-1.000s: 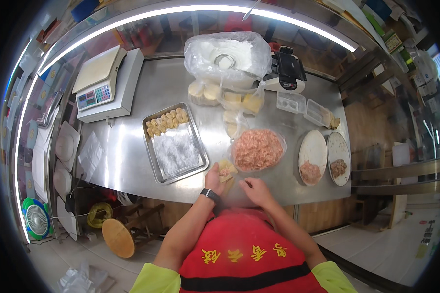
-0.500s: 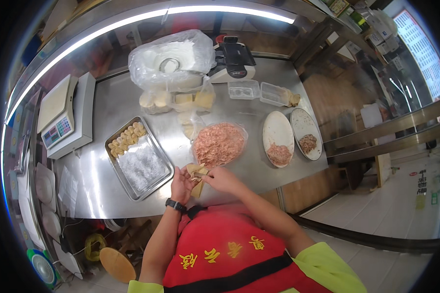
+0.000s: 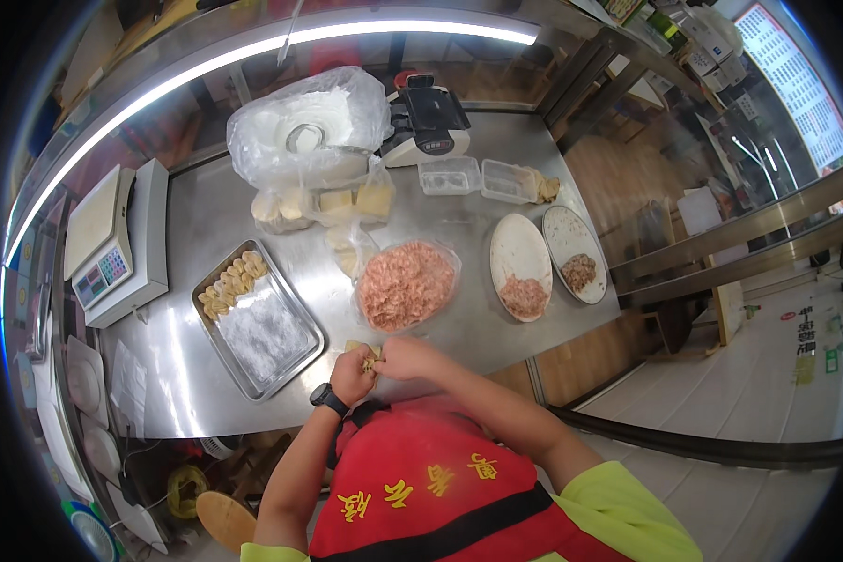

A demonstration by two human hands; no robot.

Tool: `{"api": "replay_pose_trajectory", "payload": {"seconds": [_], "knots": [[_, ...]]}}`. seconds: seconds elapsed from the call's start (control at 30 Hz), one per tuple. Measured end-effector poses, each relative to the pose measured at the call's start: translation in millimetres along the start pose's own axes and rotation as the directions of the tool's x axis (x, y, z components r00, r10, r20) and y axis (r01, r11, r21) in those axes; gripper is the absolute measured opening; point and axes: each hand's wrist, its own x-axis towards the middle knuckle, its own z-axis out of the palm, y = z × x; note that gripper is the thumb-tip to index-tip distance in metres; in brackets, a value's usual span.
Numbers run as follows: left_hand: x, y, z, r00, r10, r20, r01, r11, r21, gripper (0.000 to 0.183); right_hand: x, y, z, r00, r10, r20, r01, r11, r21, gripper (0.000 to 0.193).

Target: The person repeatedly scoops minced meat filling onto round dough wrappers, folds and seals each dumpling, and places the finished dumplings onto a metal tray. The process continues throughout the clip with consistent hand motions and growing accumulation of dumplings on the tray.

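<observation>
My left hand [image 3: 350, 377], below a dark wristwatch, is closed round a small yellowish wonton [image 3: 372, 364]. My right hand [image 3: 406, 359] presses against it with curled fingers, pinching the same wonton. Whether the right hand also holds a filling stick is hidden. Just beyond both hands lies a mound of pink minced meat [image 3: 407, 286] on clear plastic. To the left, a metal tray [image 3: 311, 330] dusted with white flour has several folded wontons [image 3: 234, 281] at its far end. A bit of yellow wrapper [image 3: 354, 346] shows behind my left hand.
A bag of flour [image 3: 309, 122], bagged yellow wrapper stacks [image 3: 370, 201] and a black-topped machine [image 3: 428, 122] stand at the back. A scale [image 3: 103, 234] is at far left. Two clear tubs [image 3: 508, 180] and two oval plates [image 3: 515, 245] with meat are right.
My hands have come together and the wrapper, spread on my left hand before, is now folded up between them. The stick seen in my right hand no longer shows. The view has shifted slightly.
</observation>
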Motion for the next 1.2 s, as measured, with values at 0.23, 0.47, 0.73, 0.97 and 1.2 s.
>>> {"api": "replay_pose_trajectory", "payload": {"seconds": [0.23,0.47,0.73,0.97,1.2], "knots": [[1.8,-34.8,-15.3,0.998,0.043,-0.054,-0.053,0.98,-0.193,0.011,10.7,30.4,-9.1,0.974,-0.228,0.006,0.222,0.953,0.206,0.042],[10.9,-92.8,-90.8,0.808,-0.526,-0.265,0.321,0.771,-0.551,0.053,-41.8,78.8,-25.8,0.962,0.226,0.156,-0.274,0.797,0.539,0.042],[52.1,-153.0,-157.8,0.809,-0.237,-0.539,0.352,0.928,0.12,0.066,-46.0,83.8,-7.2,0.925,0.325,0.197,-0.376,0.706,0.601,0.04],[120.3,-153.0,-224.1,0.903,0.019,-0.43,0.206,0.858,0.471,0.046,-31.5,64.1,-9.3,0.935,0.32,0.155,-0.345,0.712,0.611,0.041],[129.0,-162.5,-244.6,0.955,0.132,-0.267,0.042,0.829,0.558,0.05,-36.3,64.6,-8.5,0.936,0.333,0.114,-0.325,0.696,0.64,0.04]]}}
